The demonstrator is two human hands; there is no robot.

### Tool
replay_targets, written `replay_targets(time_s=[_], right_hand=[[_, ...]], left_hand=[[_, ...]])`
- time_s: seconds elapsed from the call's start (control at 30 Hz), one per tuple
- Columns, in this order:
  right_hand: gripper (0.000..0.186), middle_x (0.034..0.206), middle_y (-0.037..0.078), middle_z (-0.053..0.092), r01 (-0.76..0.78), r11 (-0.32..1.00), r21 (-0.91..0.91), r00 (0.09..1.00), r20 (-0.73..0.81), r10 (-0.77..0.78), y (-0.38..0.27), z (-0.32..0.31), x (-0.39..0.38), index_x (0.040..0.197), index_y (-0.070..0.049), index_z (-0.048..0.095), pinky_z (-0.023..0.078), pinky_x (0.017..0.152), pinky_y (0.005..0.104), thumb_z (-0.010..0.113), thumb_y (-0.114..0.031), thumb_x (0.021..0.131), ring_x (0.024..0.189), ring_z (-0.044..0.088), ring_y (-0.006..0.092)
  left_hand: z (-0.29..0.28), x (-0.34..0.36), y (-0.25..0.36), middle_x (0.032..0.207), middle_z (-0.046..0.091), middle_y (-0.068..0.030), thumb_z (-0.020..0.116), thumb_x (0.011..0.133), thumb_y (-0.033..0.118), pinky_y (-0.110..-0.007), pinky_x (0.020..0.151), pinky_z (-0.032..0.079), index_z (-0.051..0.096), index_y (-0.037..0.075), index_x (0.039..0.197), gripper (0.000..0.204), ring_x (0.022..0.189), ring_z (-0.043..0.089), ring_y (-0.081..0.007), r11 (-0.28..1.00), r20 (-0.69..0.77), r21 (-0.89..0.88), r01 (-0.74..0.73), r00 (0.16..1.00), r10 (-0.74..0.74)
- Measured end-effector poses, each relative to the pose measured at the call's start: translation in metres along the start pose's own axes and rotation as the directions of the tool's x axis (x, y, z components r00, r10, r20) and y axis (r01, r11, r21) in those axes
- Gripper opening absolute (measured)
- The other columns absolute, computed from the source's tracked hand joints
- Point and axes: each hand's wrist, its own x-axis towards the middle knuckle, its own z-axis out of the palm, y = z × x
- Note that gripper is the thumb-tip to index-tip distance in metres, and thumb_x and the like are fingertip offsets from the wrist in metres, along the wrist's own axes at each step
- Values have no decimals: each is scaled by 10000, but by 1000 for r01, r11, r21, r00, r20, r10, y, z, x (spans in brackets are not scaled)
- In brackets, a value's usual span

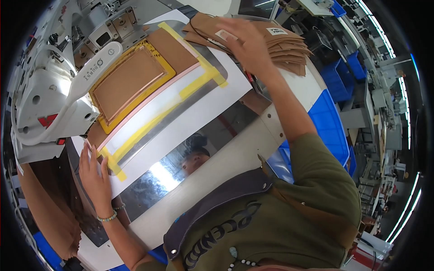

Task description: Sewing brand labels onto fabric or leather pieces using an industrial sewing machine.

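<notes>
Right hand [250,47] over brown stack [285,52], printed labels [277,31], grip unclear; left hand [96,176] spread by yellow tape [118,171].

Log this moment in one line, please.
left hand: by yellow tape | right hand: over brown stack | yellow frame: on brown panel

Single head-worn fisheye view, steeply downward from close above the worktable [244,153].
</notes>
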Motion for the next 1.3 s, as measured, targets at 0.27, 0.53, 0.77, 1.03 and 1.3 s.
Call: replay_targets(time_s=[0.27, 0.53, 0.77, 1.03, 1.3], right_hand=[[366, 1167, 172, 736, -228, 859, -458, 888, 264, 377, 80, 11, 5, 1149, -71, 781, 551, 963, 500, 643, -388, 1026, 1154, 673, 383], [172, 1208, 69, 742, -351, 778, -520, 722, 379, 579, 85, 6, 41, 998, -112, 773, 570, 975, 489, 692, -263, 985, 1225, 656, 295], [187, 953, 198, 711, -31, 996, -84, 992, -122, 21, 24, 0, 102, 1018, -35, 676, 544, 874, 474, 706, -211, 963, 981, 693, 375], [154, 988, 55, 711, 410, 899, 157, 869, 231, -437, -76, 132, 99, 1055, -106, 775, 576, 861, 432, 664, -185, 983, 1044, 699, 281], [194, 988, 4, 690, 701, 675, 229, 608, 302, -734, -102, 169, 110, 987, -105, 802, 564, 918, 379, 637, -56, 897, 1118, 640, 218]], left_hand=[[-7, 8, 12, 1502, 627, -181, 719, 1002, 137, -458, 1124, 476, 691, 28, 1384, 398, 1333, 611, -381, 998, -86, -59, 23, 996, -28], [-38, 1, -13, 1530, 621, -140, 675, 1045, 178, -452, 1150, 470, 698, 46, 1387, 368, 1378, 601, -357, 978, -24, -161, 132, 990, -137], [-43, 15, -27, 1530, 615, -153, 639, 1052, 127, -464, 1160, 460, 671, 47, 1418, 376, 1384, 593, -369, 985, 19, -150, 79, 997, -77], [18, 65, -26, 1427, 610, -280, 528, 1097, 182, -534, 1209, 352, 645, -81, 1351, 384, 1420, 465, -465, 985, 60, -126, -118, 990, 126], [38, 97, -34, 1472, 636, -177, 517, 1130, 207, -465, 1209, 379, 639, 11, 1425, 374, 1407, 529, -363, 920, 172, -378, 101, 984, -37]])
